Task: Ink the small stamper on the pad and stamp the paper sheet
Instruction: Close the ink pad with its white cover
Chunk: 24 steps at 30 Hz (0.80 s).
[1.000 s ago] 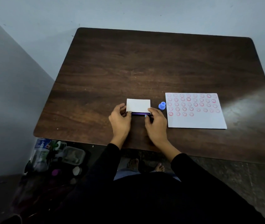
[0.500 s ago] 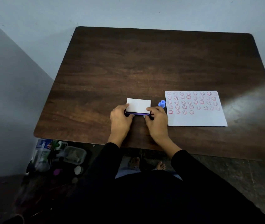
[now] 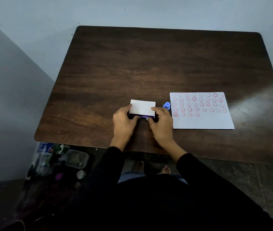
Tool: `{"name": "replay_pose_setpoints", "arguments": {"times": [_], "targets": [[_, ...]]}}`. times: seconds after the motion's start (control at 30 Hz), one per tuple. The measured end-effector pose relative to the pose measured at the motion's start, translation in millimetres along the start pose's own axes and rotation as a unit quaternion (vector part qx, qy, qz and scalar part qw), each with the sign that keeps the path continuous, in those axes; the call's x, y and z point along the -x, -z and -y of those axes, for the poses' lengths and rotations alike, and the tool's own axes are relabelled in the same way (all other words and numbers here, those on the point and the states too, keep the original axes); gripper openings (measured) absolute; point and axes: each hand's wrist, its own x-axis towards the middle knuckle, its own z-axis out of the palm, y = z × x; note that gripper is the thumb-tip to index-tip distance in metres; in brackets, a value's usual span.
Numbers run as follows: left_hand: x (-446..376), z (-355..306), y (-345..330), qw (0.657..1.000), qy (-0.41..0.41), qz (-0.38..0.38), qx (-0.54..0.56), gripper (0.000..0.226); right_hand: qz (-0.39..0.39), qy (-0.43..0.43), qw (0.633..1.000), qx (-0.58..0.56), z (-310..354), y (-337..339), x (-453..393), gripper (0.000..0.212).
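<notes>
The ink pad (image 3: 142,107) is a small flat case with a white lid and a dark purple front edge, near the table's front middle. My left hand (image 3: 124,123) grips its left end and my right hand (image 3: 161,125) grips its right end, thumbs at the front edge. The lid looks nearly flat on the case. A small blue stamper (image 3: 166,105) stands upright just right of the pad, untouched. To its right lies the white paper sheet (image 3: 202,120), covered in rows of red smiley stamps on its upper part.
The dark wooden table (image 3: 149,67) stands against a pale wall. On the floor at the left, beside the table, sit a plastic bottle (image 3: 43,157), a clear container (image 3: 76,159) and other clutter. My feet show under the table edge.
The lid's front edge has come down a little toward the case. Both hands have stayed on the pad's ends; the stamper and the sheet have not moved on the table.
</notes>
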Motion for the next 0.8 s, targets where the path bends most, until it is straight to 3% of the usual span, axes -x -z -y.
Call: {"name": "replay_pose_setpoints", "arguments": {"times": [0.33, 0.5, 0.8], "targets": [[3.4, 1.9, 1.6, 1.0, 0.001, 0.017, -0.006, 0.034, 0.007, 0.002, 1.0, 0.018, -2.3, -2.2, 1.5, 0.034], [-0.8, 2.4, -0.3, 0.998, 0.019, 0.033, -0.044, 0.046, 0.02, 0.01, 0.999, 0.027, -3.1, -3.0, 1.1, 0.036], [-1.5, 0.3, 0.1, 0.999, 0.018, 0.023, -0.017, 0.038, 0.026, 0.012, 1.0, 0.013, -4.5, -2.6, 0.8, 0.035]]}}
